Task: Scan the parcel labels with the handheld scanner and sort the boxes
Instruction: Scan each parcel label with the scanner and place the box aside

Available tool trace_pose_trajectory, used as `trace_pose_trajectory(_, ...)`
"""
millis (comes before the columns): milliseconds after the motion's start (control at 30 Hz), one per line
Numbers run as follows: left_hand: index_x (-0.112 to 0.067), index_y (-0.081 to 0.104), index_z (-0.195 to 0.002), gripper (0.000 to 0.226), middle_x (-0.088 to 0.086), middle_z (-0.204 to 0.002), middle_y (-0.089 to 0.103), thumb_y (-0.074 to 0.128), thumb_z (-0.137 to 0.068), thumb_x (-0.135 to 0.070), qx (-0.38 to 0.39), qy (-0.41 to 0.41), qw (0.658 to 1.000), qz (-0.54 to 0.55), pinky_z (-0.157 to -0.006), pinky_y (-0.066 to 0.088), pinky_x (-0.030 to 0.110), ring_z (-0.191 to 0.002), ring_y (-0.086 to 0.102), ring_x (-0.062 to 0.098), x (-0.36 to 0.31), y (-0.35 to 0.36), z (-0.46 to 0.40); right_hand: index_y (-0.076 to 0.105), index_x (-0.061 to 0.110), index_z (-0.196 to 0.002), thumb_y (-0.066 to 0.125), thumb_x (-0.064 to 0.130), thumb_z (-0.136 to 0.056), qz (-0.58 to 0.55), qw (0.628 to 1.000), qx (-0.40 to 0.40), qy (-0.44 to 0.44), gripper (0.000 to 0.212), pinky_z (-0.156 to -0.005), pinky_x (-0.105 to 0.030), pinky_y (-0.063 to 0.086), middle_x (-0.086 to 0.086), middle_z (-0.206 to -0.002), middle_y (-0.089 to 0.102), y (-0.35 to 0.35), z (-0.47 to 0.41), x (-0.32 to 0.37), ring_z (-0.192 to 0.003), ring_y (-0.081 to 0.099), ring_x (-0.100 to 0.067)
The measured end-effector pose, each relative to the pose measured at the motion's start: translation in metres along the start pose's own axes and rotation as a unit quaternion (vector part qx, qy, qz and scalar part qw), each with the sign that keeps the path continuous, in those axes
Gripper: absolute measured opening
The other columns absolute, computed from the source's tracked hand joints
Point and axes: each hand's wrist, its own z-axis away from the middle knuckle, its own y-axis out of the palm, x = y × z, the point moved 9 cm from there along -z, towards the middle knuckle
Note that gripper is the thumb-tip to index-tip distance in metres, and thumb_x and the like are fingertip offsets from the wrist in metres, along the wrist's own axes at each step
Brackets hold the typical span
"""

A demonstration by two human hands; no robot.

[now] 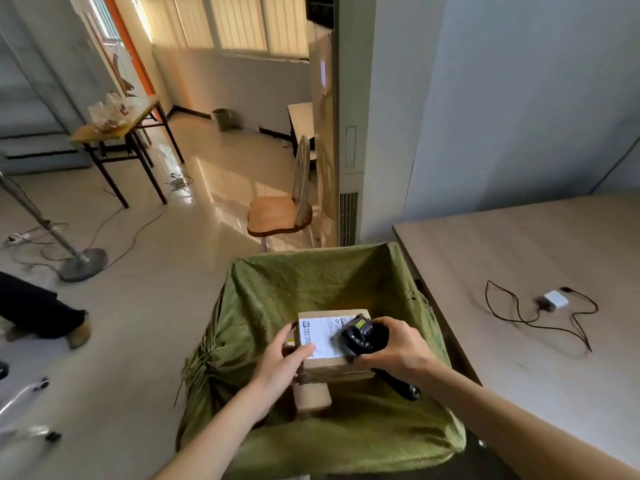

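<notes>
Cardboard box (327, 363): small, brown, held over the green sack-lined bin (311, 282), white label (320, 332) facing up.
Left hand (282, 363): my fingers curl round the box's left edge, thumb pressed on the label's corner.
Right hand (391, 348): wrapped round the black scanner (358, 336), its head hovering just above the label's right end.
Second box (311, 400): lower in the bin, beneath the first.
Handling: I judge it light and stiff; grip the side walls, keep fingers off the barcode.
Scanner: hard plastic, likely slick; hold the handle firmly.
</notes>
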Motion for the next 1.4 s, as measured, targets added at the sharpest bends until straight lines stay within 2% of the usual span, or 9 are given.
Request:
trace_pose_trajectory(133,-0.040,0.039,-0.149,0.097,-0.001,-0.137,0.062,0.070,-0.060,-0.063,0.005,-0.032,0.999,-0.015,-0.109,0.046,0.052,-0.124,0.060,0.023,0.018,0.019,-0.048,0.056,0.032,-0.136,0.089,0.057,-0.063,0.023,0.999,-0.006,0.028,0.084,-0.093,-0.040,0.058,0.010,-0.119,0.068,0.014,-0.031,-0.029,-0.108,0.066,-0.014)
trace_pose_trajectory(267,-0.031,0.040,-0.152,0.073,0.006,-0.142,0.056,0.069,-0.087,-0.050,-0.013,-0.050,0.994,-0.099,-0.113,0.039,0.040,-0.130,0.053,0.023,0.024,0.020,-0.070,0.052,0.031,-0.137,0.085,0.050,-0.069,0.048,0.998,-0.031,0.041,0.079,-0.085,-0.039,0.060,0.011,-0.115,0.067,0.013,-0.044,-0.048,-0.102,0.066,-0.014)
trace_pose_trajectory(633,-0.022,0.057,-0.136,0.043,-0.004,-0.113,0.067,0.065,-0.095,-0.034,0.017,0.038,0.977,-0.209,-0.081,0.040,0.024,-0.102,0.060,0.012,-0.040,0.021,-0.072,0.047,0.025,-0.148,0.088,0.050,-0.069,0.001,0.997,-0.065,0.044,0.092,-0.088,-0.033,0.060,0.006,-0.124,0.064,-0.036,-0.016,-0.047,-0.108,0.062,-0.013)
trace_pose_trajectory(767,-0.025,0.060,-0.132,0.039,0.000,-0.118,0.066,0.067,-0.095,-0.033,0.059,0.100,0.968,-0.222,-0.095,0.047,0.033,-0.108,0.061,0.015,-0.085,0.049,-0.061,0.053,0.025,-0.142,0.088,0.049,-0.066,-0.015,0.991,-0.114,0.062,0.087,-0.091,-0.040,0.060,0.005,-0.118,0.067,-0.075,0.030,-0.046,-0.108,0.064,-0.016)
trace_pose_trajectory(833,-0.029,0.060,-0.133,0.039,-0.003,-0.122,0.064,0.066,-0.095,-0.037,0.088,0.142,0.956,-0.240,-0.103,0.047,0.038,-0.115,0.059,0.017,-0.114,0.074,-0.046,0.056,0.029,-0.135,0.088,0.048,-0.063,-0.013,0.984,-0.153,0.089,0.081,-0.089,-0.039,0.060,0.007,-0.112,0.069,-0.102,0.064,-0.053,-0.101,0.065,-0.014)
trace_pose_trajectory(933,-0.030,0.056,-0.139,0.046,-0.004,-0.134,0.059,0.065,-0.095,-0.041,0.162,0.203,0.932,-0.251,-0.097,0.046,0.031,-0.113,0.058,0.013,-0.155,0.128,-0.005,0.058,0.036,-0.130,0.089,0.048,-0.061,-0.014,0.968,-0.216,0.125,0.077,-0.083,-0.031,0.058,0.012,-0.108,0.069,-0.144,0.131,-0.070,-0.090,0.063,-0.007)
trace_pose_trajectory(1100,-0.031,0.052,-0.142,0.054,-0.004,-0.145,0.051,0.066,-0.092,-0.047,0.260,0.307,0.876,-0.265,-0.107,0.046,0.040,-0.131,0.051,0.019,-0.215,0.234,0.108,0.063,0.034,-0.129,0.088,0.051,-0.061,-0.003,0.929,-0.304,0.213,0.075,-0.081,-0.034,0.061,0.013,-0.102,0.070,-0.209,0.281,-0.104,-0.092,0.068,-0.013)
trace_pose_trajectory(1267,-0.020,0.054,-0.142,0.055,0.007,-0.138,0.057,0.070,-0.093,-0.037,0.358,0.384,0.813,-0.253,-0.107,0.046,0.043,-0.122,0.056,0.021,-0.245,0.349,0.263,0.068,0.038,-0.114,0.079,0.057,-0.052,-0.014,0.851,-0.419,0.316,0.066,-0.077,-0.031,0.057,0.013,-0.095,0.073,-0.252,0.477,-0.142,-0.088,0.068,-0.014)
trace_pose_trajectory(1400,-0.012,0.052,-0.143,0.056,0.013,-0.131,0.061,0.070,-0.094,-0.030,0.444,0.421,0.750,-0.252,-0.093,0.046,0.029,-0.113,0.059,0.021,-0.227,0.437,0.414,0.067,0.039,-0.118,0.083,0.057,-0.056,-0.028,0.779,-0.473,0.411,0.066,-0.083,-0.031,0.058,0.012,-0.103,0.074,-0.251,0.653,-0.175,-0.095,0.068,-0.016)
